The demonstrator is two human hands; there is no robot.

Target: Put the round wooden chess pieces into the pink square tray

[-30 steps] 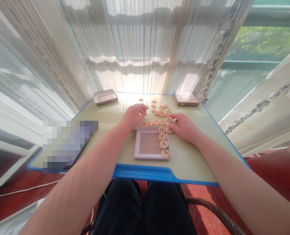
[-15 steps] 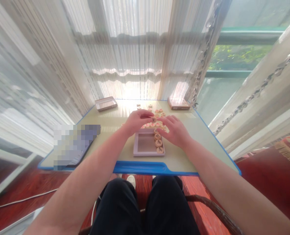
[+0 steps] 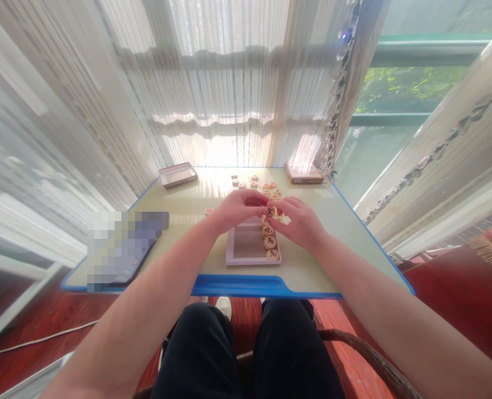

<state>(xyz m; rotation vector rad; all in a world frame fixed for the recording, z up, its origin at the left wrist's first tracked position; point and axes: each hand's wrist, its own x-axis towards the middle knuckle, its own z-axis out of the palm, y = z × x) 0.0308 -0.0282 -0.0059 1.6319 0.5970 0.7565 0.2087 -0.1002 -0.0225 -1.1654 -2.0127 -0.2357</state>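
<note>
My left hand (image 3: 238, 211) and my right hand (image 3: 298, 222) meet above the far edge of a pale lilac tray (image 3: 246, 260) on the table. Between their fingertips they pinch a round wooden chess piece (image 3: 271, 211) with a dark character on it. Three more round pieces (image 3: 269, 242) lie in a column along the tray's right side. Several loose pieces (image 3: 266, 188) with red and dark marks lie on the table beyond the hands, some hidden by them. One single piece (image 3: 208, 211) lies left of my left hand.
The table (image 3: 237, 284) has a green top and a blue rim. At its far left stands a shallow box lid (image 3: 178, 174), at far right a brown box (image 3: 304, 172). A blurred dark flat object (image 3: 125, 249) lies at the left edge. Sheer curtains (image 3: 212, 83) hang behind.
Both hands have drawn back from the loose pieces and come together over the tray's far edge. A dark-marked piece has come into their fingertips. The camera has shifted a little.
</note>
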